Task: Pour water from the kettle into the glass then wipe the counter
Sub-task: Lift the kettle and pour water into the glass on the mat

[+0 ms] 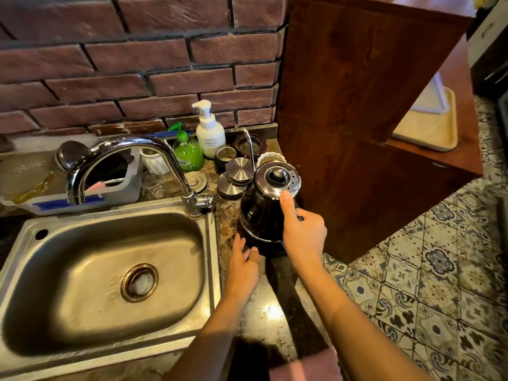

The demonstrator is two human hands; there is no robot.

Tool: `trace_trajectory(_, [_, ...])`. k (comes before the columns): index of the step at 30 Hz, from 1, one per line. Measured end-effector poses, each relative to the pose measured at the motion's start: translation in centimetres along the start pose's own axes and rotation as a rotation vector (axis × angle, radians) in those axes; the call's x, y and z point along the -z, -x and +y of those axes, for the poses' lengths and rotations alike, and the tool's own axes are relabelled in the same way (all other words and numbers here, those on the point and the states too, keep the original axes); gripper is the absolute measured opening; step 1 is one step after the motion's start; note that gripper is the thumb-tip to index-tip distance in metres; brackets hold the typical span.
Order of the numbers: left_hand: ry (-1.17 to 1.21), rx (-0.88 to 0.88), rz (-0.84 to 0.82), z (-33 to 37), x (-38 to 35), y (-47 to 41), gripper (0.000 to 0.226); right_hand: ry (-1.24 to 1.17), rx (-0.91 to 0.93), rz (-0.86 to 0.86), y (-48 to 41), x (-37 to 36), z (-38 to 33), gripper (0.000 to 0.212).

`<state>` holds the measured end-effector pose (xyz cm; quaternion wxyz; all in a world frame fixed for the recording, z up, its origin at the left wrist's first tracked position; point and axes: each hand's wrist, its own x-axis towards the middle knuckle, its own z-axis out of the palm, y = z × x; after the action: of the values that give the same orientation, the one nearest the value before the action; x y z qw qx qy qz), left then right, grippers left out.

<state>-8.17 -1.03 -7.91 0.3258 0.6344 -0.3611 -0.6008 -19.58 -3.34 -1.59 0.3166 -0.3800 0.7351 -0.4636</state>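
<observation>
1. The right hand (303, 232) has its grip closed round the handle of the kettle (264, 213); the handle is hidden.
2. The left hand (243, 259), fingers loose and holding nothing, touches the kettle's base at 7 o'clock.
3. The glass (154, 182), at the kettle's 9 o'clock behind the faucet (132, 160), is hard to make out.

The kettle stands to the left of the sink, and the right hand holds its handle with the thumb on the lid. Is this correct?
Not quite. The kettle stands to the right of the sink, not the left, as the head view shows. The rest holds: the right hand grips its handle with the thumb resting on the lid.
</observation>
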Motion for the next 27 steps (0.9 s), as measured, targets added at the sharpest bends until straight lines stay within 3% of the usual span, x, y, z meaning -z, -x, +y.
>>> trace_trajectory(16, [0.116, -0.171, 0.081, 4.2, 0.9, 1.9, 0.058, -0.003, 0.037, -0.019, 1.4, 1.3, -3.3, 0.071])
trace_trajectory(27, [-0.056, -0.373, 0.106, 4.6, 4.6, 8.5, 0.057, -0.074, 0.133, -0.114, 6.5, 4.4, -5.3, 0.071])
